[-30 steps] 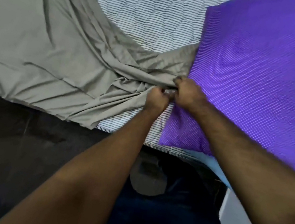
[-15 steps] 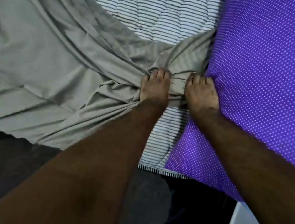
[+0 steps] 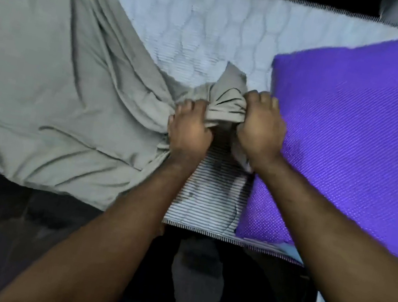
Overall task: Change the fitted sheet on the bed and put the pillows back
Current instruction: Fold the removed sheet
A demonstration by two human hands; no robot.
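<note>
Head view, surface: a quilted mattress is seen bare in the middle and far part.
Sheet: the grey fitted sheet lies on the left, bunched toward the centre.
Change: the bunch is now lifted off the mattress and pulled away from the purple pillow; half a second ago it was pressed flat against it.
Meaning: the sheet is judged to be still in removal.
Left hand: fingers are curled round the bunch.
Right hand: fingers are closed on the same bunch.
Containers: none is seen.
</note>
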